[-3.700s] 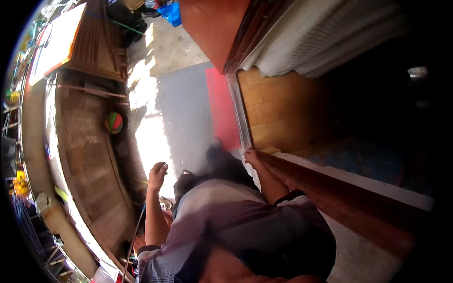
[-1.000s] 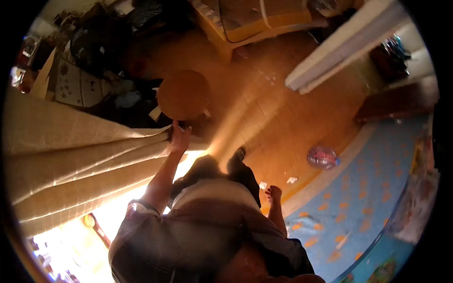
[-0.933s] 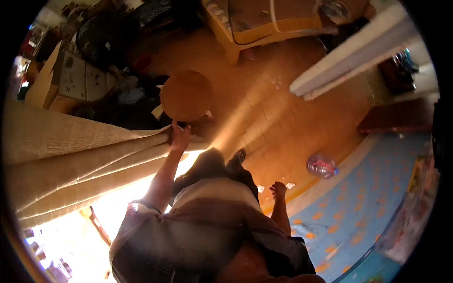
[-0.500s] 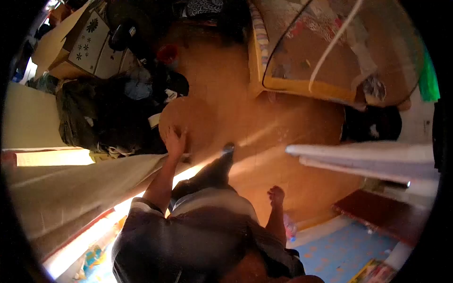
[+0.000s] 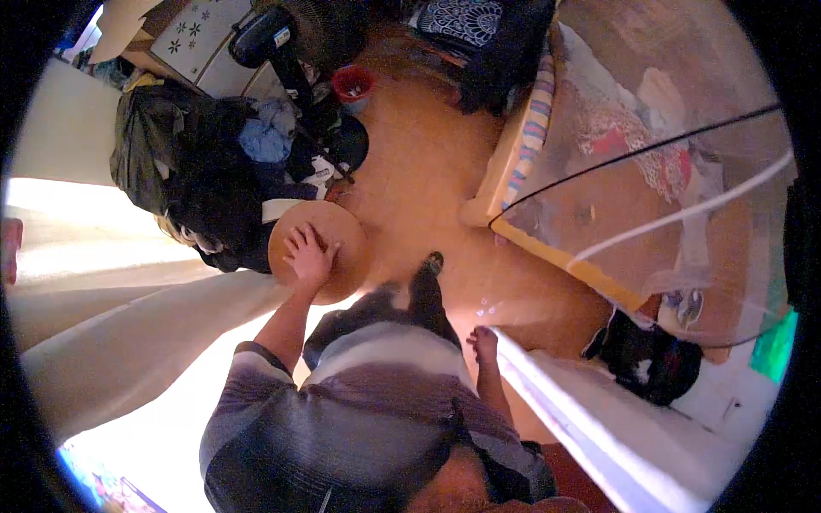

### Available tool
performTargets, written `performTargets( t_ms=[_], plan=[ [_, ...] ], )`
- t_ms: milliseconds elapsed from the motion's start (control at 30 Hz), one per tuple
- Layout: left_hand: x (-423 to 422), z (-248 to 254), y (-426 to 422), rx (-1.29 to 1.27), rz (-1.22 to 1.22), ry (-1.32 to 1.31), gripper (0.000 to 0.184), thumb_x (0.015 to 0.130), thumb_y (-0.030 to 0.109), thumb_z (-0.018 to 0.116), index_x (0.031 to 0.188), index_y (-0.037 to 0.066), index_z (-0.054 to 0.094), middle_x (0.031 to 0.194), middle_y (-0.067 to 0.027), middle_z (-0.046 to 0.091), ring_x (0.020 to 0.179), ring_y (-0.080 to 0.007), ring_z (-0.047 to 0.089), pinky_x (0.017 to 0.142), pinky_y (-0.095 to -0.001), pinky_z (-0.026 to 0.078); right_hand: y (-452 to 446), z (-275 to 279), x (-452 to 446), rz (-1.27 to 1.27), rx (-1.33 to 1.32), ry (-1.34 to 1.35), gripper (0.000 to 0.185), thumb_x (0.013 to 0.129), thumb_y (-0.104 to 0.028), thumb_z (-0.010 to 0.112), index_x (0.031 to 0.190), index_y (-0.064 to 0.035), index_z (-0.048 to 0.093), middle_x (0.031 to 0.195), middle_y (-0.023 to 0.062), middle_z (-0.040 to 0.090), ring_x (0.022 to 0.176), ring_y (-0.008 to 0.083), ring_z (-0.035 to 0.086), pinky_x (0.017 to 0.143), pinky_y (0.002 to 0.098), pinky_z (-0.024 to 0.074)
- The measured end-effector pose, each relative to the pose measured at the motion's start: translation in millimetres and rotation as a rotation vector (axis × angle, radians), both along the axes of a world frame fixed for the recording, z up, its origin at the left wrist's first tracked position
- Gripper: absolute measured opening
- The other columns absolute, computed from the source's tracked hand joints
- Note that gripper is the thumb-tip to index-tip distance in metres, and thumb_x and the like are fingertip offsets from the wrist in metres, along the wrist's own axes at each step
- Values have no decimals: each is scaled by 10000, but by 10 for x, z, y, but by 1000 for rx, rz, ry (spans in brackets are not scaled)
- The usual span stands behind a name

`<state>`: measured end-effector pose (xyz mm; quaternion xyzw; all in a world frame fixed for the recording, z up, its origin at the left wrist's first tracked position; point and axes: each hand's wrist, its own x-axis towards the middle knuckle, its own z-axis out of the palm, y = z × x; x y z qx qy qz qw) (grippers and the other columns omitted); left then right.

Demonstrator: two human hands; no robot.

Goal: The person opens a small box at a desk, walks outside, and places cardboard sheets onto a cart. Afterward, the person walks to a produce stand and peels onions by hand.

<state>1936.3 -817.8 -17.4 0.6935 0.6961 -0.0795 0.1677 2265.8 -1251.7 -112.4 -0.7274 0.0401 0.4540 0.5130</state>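
Observation:
My left hand [image 5: 310,256] lies palm down with fingers spread on a round, light-brown wooden top [image 5: 346,239], which looks like a stool seat; any legs beneath it are hidden. My right hand [image 5: 484,344] hangs low at my side, its fingers loosely bent and slightly apart, with nothing seen in them. Close beside it is the end of a white door-like panel [image 5: 556,398]. One of my feet [image 5: 434,262] shows on the floor between the hands.
Dark bags and clothes [image 5: 205,162] are heaped behind the round top. Farther back stand a black fan [image 5: 261,38], a red bin [image 5: 352,83] and a drawer cabinet [image 5: 192,38]. A bed under netting [image 5: 590,265] is at right, a black bag [image 5: 646,363] below it. A curtain [image 5: 171,321] hangs left.
The view has shifted, and the white panel now appears beside my right hand. My left hand stays on the round top with its fingers more spread. My right hand's fingers have loosened from a fist.

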Motion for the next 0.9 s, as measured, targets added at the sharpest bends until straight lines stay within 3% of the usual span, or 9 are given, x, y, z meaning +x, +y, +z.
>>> performTargets(
  t_ms=[100,167,267,300,500,600,667,867,900],
  plan=[
    [138,-50,42,22,40,32,1070,798,692,662,1581,122,207,1628,-238,148,1483,-504,119,1070,-764,218,1149,82,695,267,-123,-118,309,949,-186,636,1121,70,628,917,138,662,820,224,671,691,342,610],
    [187,44,66,-56,77,80,1103,780,706,670,1582,114,197,1633,-234,131,1484,-504,111,1070,-766,216,1843,209,1043,494,-115,-183,340,939,-145,612,1186,88,620,998,161,671,817,220,667,699,349,601],
    [311,95,117,-107,186,43,1175,746,715,699,1587,99,156,1644,-229,83,1488,-510,84,1077,-758,214,2613,-297,1459,832,70,-548,339,934,-161,616,1175,75,637,986,155,681,792,213,666,687,333,580],
    [360,99,126,-135,191,70,1193,740,707,710,1588,95,138,1645,-233,67,1489,-511,75,1083,-754,209,3040,-39,1512,759,-32,-415,329,932,-161,614,1171,62,644,988,154,682,790,207,664,671,327,568],
    [309,22,287,-211,188,141,1258,728,710,714,1585,54,69,1635,-276,25,1484,-529,60,1135,-690,190,4510,-828,1943,931,-46,-547,300,892,-139,630,1132,38,664,882,112,672,726,179,640,608,324,522],
    [210,-95,363,-204,141,142,1245,752,696,705,1576,16,66,1627,-295,32,1482,-535,57,1162,-643,196,5041,-606,2111,915,20,-324,223,891,-135,633,1005,51,679,824,100,664,695,183,630,581,328,524],
    [210,-224,460,-207,133,177,1241,758,687,706,1572,3,65,1621,-305,44,1480,-537,63,1174,-618,199,5180,-1144,2348,924,-89,-351,199,904,-146,621,930,43,676,841,112,668,671,187,614,542,342,515],
    [317,-245,729,-471,410,91,1165,773,595,734,1565,-3,125,1601,-306,139,1471,-534,118,1172,-595,239,6570,-436,3211,774,-175,-69,185,915,-157,617,954,10,685,833,111,668,602,200,615,486,320,492],
    [364,-258,860,-460,471,53,1145,774,575,741,1561,-6,146,1597,-305,160,1466,-534,138,1164,-595,258,6749,-345,3225,876,-92,-288,186,919,-171,621,954,-1,689,810,108,666,614,200,627,507,302,487]
  ],
)
